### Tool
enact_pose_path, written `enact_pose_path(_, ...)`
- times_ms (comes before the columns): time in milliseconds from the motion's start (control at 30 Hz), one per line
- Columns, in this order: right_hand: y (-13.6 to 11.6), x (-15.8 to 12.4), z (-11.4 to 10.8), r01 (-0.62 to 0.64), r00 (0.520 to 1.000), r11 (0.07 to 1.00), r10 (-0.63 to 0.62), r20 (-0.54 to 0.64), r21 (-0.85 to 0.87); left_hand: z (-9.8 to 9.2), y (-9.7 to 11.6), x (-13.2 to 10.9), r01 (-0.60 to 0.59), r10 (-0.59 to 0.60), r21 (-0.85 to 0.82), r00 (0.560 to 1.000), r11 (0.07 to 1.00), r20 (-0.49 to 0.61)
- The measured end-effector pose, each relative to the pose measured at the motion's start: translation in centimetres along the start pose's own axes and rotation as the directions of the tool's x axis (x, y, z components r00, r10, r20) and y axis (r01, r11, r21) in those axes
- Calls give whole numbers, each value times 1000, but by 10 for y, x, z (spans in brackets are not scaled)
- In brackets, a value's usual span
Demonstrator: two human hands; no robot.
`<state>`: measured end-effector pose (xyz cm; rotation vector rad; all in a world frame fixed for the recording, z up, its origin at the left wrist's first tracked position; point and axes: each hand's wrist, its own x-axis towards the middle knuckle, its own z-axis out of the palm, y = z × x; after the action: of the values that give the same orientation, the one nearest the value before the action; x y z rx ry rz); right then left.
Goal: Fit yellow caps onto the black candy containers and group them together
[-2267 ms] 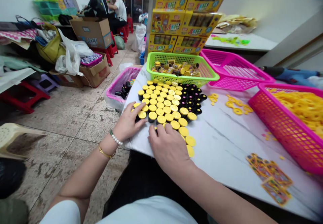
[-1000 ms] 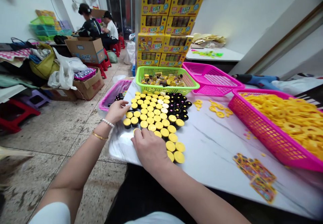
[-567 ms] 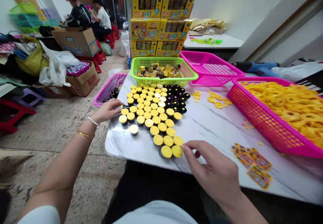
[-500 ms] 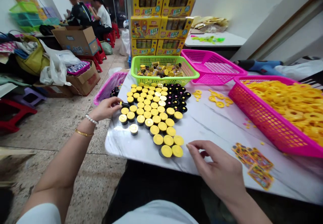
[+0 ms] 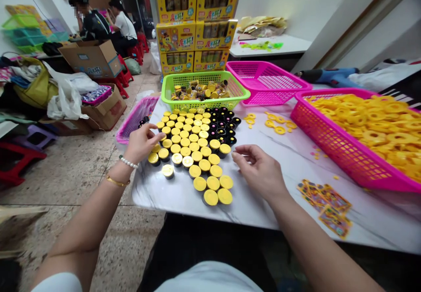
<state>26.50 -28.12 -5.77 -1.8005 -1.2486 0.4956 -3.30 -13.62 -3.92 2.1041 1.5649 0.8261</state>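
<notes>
A cluster of small black pots with yellow caps (image 5: 192, 145) stands on the white marble table (image 5: 279, 182). Beside them, at the far right of the cluster, stand black pots without caps (image 5: 222, 123). My left hand (image 5: 141, 140) rests with curled fingers against the cluster's left edge, touching the capped pots there. My right hand (image 5: 259, 171) hovers just right of the cluster, fingers loosely bent, with nothing visible in them.
A green basket (image 5: 204, 91) of pots stands behind the cluster, two pink baskets (image 5: 266, 81) to the right, the nearer one full of yellow rings (image 5: 371, 121). Loose rings (image 5: 274, 123) and stickers (image 5: 327, 204) lie on the table. Two people sit far back left.
My right hand has left the front of the cluster and swung out to its right side. My left hand has stayed at the left edge, and the camera has shifted.
</notes>
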Motion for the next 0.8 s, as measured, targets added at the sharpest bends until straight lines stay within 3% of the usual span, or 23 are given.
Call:
enact_pose_path(133, 8, -26, 4, 18, 999, 978, -12, -29, 208, -5, 0, -48, -71, 51, -134, 987, 988, -150)
enact_pose_path(233, 8, -62, 10, 86, 994, 963, -101, 49, 254, 1, 2, -91, -98, 89, -93, 991, 991, -95)
enact_pose_path(300, 6, -82, 15, 129, 974, 978, -156, 162, 167, 10, 2, -110, -122, 122, -4, 992, 992, -24)
enact_pose_path(400, 0, -97, 28, 237, 950, 970, -220, 223, -52, 23, 2, -116, -186, 183, 82, 982, 979, 34)
enact_pose_path(500, -9, -100, 46, 293, 950, 941, -266, 166, -170, 28, -1, -108, -179, 178, 100, 984, 979, 19)
enact_pose_path(800, -38, -94, 84, 252, 966, 955, -239, 97, -156, 27, 9, -119, -141, 143, -72, 990, 987, 17)
